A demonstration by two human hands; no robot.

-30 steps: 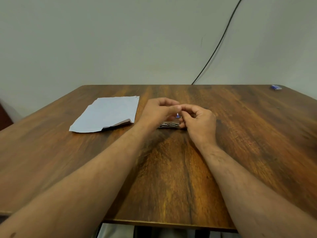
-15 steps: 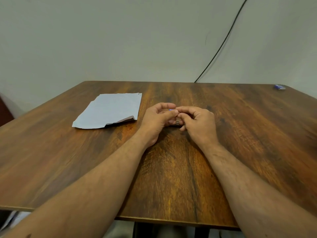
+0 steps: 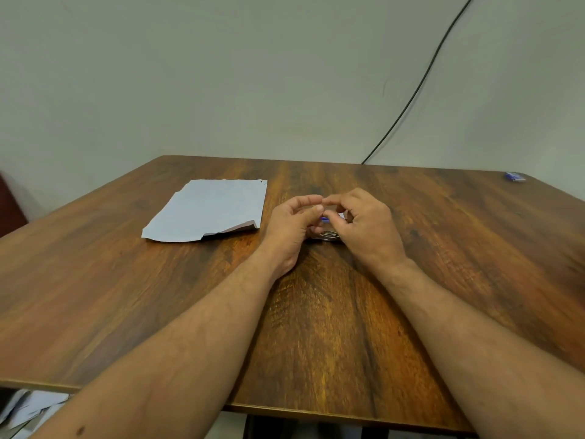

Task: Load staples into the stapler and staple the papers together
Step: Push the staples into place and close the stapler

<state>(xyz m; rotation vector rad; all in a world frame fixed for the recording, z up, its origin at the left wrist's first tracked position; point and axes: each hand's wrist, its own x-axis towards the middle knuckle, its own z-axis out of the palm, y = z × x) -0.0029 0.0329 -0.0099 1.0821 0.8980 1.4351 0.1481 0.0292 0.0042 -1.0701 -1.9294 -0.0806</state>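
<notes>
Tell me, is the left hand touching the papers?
Apart. The head view shows bare wooden table between the left hand and the papers.

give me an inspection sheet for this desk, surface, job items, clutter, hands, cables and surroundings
Surface: wooden table, dark grain, no spills seen.
Job's things: papers lie flat, left of the hands, near corner curled; stapler mostly hidden between the hands, only metal and a bit of blue showing.
Clutter: small blue box at the far right corner.
Grippers: left hand and right hand meet fingertip to fingertip over the stapler.
Cables: black cable runs down the wall behind the table.
Surroundings: plain wall; papers under the table's near left edge.
</notes>
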